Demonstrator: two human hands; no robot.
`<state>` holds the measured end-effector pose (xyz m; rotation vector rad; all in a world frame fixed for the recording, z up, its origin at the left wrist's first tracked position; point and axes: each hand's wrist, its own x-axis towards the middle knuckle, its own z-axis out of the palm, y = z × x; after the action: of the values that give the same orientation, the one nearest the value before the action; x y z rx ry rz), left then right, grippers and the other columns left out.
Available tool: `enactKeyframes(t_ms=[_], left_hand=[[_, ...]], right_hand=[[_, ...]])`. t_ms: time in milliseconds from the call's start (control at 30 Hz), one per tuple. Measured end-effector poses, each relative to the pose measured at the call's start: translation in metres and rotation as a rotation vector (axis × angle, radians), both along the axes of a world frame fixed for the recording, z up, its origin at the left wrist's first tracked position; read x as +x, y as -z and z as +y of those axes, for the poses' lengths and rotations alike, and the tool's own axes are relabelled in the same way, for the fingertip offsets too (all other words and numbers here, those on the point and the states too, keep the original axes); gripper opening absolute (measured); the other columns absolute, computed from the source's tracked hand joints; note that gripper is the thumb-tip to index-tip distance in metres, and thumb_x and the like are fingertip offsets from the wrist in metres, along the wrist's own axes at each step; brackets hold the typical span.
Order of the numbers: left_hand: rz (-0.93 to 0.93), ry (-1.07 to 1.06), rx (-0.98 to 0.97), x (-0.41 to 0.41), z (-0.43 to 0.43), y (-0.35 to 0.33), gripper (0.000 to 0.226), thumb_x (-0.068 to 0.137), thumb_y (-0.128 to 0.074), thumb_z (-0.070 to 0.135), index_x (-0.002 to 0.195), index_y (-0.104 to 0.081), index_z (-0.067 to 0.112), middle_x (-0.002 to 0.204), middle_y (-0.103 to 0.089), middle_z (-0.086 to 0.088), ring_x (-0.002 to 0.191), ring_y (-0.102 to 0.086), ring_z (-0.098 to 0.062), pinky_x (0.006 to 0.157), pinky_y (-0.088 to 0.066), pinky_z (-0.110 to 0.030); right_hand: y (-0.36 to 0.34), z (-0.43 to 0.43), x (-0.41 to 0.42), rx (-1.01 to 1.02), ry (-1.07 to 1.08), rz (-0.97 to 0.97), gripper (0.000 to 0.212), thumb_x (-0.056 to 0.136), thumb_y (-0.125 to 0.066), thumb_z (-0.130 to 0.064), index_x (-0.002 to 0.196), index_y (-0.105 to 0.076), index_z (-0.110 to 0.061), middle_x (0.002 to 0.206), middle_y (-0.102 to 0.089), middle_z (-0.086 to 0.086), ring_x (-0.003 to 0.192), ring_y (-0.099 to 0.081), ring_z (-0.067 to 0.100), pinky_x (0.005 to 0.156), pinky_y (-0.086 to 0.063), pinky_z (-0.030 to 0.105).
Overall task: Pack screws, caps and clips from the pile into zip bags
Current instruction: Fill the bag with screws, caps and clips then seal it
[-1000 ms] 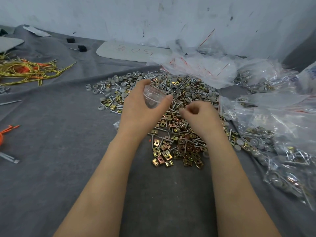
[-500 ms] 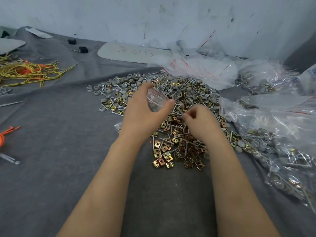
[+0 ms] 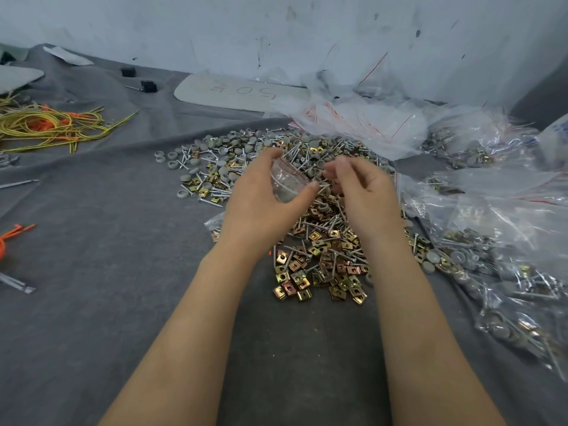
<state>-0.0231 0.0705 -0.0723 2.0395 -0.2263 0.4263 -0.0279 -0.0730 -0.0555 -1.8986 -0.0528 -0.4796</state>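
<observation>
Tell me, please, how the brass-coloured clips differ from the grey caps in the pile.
The clips are square, shiny gold metal with a centre hole; the caps are round, matte grey. The clips crowd the near side of the pile; the caps lie mostly along its far and left edges. Both mix with screws on the grey cloth.

Single wide-angle view from a head-worn camera, looking forward and down along both forearms, close above the left hand [image 3: 261, 195], right hand [image 3: 365, 195] and pile [image 3: 322, 259] on a grey surface [image 3: 107, 287], wall [image 3: 215, 32] behind.
</observation>
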Motion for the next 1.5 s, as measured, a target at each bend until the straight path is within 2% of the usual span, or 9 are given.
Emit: enactKeyframes(t_ms=[100, 233, 400, 633, 800, 967, 1067, 1233, 1500], left_hand=[[0.020, -0.032, -0.102, -0.001, 0.004, -0.001, 0.061, 0.079, -0.072, 0.047, 0.131, -0.046, 0.027, 0.100, -0.048, 0.029, 0.085, -0.042, 0.033, 0.064, -0.031, 0.009], [0.029, -0.059, -0.121, -0.001, 0.005, -0.003, 0.059, 0.079, -0.070, 0.048, 0.130, -0.046, 0.030, 0.098, -0.047, 0.028, 0.084, -0.042, 0.029, 0.064, -0.031, 0.008], [0.028, -0.054, -0.100, -0.003, 0.004, -0.004, 0.063, 0.079, -0.070, 0.050, 0.133, -0.044, 0.029, 0.110, -0.045, 0.023, 0.094, -0.047, 0.012, 0.066, -0.031, 0.001], [0.033, 0.054, 0.112, -0.002, -0.004, 0.001, 0.075, 0.078, -0.073, 0.046, 0.141, -0.040, 0.021, 0.138, -0.049, 0.007, 0.123, -0.044, -0.006, 0.091, -0.029, -0.014], [0.019, 0.056, 0.130, -0.001, -0.005, 0.000, 0.074, 0.079, -0.070, 0.040, 0.142, -0.039, 0.017, 0.140, -0.050, 0.001, 0.126, -0.047, -0.015, 0.098, -0.039, -0.026], [0.000, 0.039, 0.120, -0.002, -0.004, 0.001, 0.076, 0.077, -0.071, 0.050, 0.141, -0.039, 0.022, 0.140, -0.048, 0.007, 0.115, -0.039, 0.001, 0.093, -0.028, -0.018], [0.002, 0.010, 0.060, -0.002, -0.002, 0.000, 0.075, 0.078, -0.071, 0.051, 0.140, -0.039, 0.026, 0.138, -0.048, 0.009, 0.108, -0.034, 0.005, 0.089, -0.028, -0.017], [0.004, -0.012, -0.021, -0.001, -0.001, 0.000, 0.071, 0.077, -0.072, 0.049, 0.138, -0.042, 0.029, 0.117, -0.045, 0.020, 0.103, -0.037, 0.005, 0.071, -0.022, 0.001], [-0.010, 0.003, -0.002, -0.002, -0.001, 0.001, 0.073, 0.078, -0.073, 0.048, 0.140, -0.040, 0.025, 0.135, -0.049, 0.009, 0.108, -0.037, 0.004, 0.077, -0.023, 0.000]], right_hand=[[0.009, -0.007, 0.004, -0.450, 0.083, 0.278, 0.016, 0.094, -0.057, -0.032, 0.100, -0.066, -0.019, 0.096, -0.065, -0.004, 0.083, -0.057, 0.011, 0.077, -0.047, 0.031], [0.018, 0.002, 0.007, -0.784, 0.033, 0.563, 0.010, 0.088, -0.065, -0.038, 0.089, -0.062, -0.028, 0.118, -0.059, 0.004, 0.109, -0.055, 0.027, 0.094, -0.047, 0.043], [0.019, 0.000, 0.008, -0.669, 0.088, 0.455, 0.008, 0.093, -0.061, -0.030, 0.091, -0.058, -0.023, 0.102, -0.060, 0.000, 0.093, -0.057, 0.019, 0.084, -0.048, 0.036], [0.001, 0.005, 0.001, 0.245, -0.035, 0.051, 0.009, 0.090, -0.065, -0.018, 0.093, -0.059, -0.024, 0.077, -0.070, -0.009, 0.074, -0.064, 0.000, 0.071, -0.047, 0.020], [-0.002, 0.010, -0.003, 0.019, -0.243, 0.038, 0.017, 0.092, -0.062, -0.020, 0.075, -0.066, -0.020, 0.066, -0.067, -0.013, 0.065, -0.060, -0.004, 0.063, -0.047, 0.012], [-0.001, -0.010, 0.001, -0.042, 0.150, 0.004, 0.028, 0.096, -0.052, -0.034, 0.072, -0.063, -0.024, 0.070, -0.064, -0.016, 0.072, -0.059, -0.001, 0.070, -0.047, 0.020], [0.006, -0.027, 0.004, -0.334, 0.267, 0.232, 0.014, 0.092, -0.059, -0.034, 0.089, -0.062, -0.021, 0.087, -0.063, -0.009, 0.090, -0.061, 0.017, 0.075, -0.044, 0.030], [0.017, -0.016, 0.007, -0.718, 0.175, 0.609, 0.037, 0.083, -0.068, -0.049, 0.101, -0.059, -0.018, 0.107, -0.062, 0.003, 0.106, -0.057, 0.027, 0.094, -0.047, 0.044], [0.022, -0.011, 0.012, -0.564, 0.164, 0.436, 0.013, 0.089, -0.066, -0.026, 0.092, -0.055, -0.021, 0.100, -0.062, 0.001, 0.087, -0.054, 0.018, 0.073, -0.040, 0.030]])
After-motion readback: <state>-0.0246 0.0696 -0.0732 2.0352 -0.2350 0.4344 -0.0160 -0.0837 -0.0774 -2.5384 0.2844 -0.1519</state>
